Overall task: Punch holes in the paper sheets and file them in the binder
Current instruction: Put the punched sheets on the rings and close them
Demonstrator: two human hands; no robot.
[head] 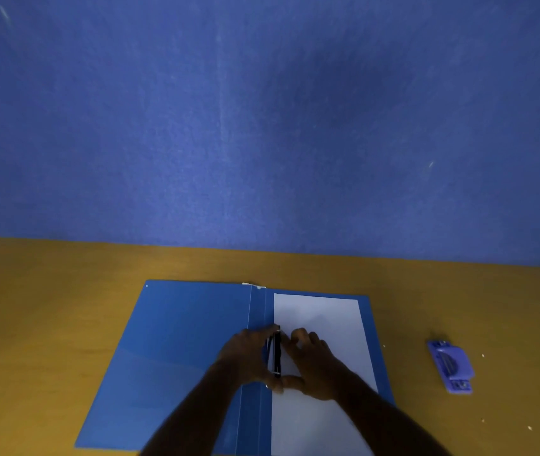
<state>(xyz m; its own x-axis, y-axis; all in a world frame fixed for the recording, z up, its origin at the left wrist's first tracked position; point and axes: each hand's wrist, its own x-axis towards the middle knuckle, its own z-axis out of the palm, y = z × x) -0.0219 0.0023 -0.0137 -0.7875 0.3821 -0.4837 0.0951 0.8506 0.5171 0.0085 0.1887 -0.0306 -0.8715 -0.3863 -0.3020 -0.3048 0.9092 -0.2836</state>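
While the binder [176, 353] lies open flat on the desk [48, 307], both hands are met at its spine over a black clip bar [277, 352]. The bar's long axis runs away from the person, parallel to the spine and along the near-spine edge of the paper sheets [324, 320]. The sheets are seen on the cover leaf under and beyond the right hand [311, 363]; whether holes are already punched cannot be told, the edge being hidden.

The left hand [245, 355] is curled against the bar from its own side, fingers bent, thumb low near the bar's close end. The right hand is arched opposite it, fingertips touching the paper just beside the bar. Neither hand is closed around anything that can be made out; pressing rather than gripping is judged.

The hole punch [451, 366] sits well out past the right hand, untouched, with paper specks scattered around it.

Filing is judged to be in hand. Both hands are equally near the bar; the next move turns on that bar being pressed down along its length.
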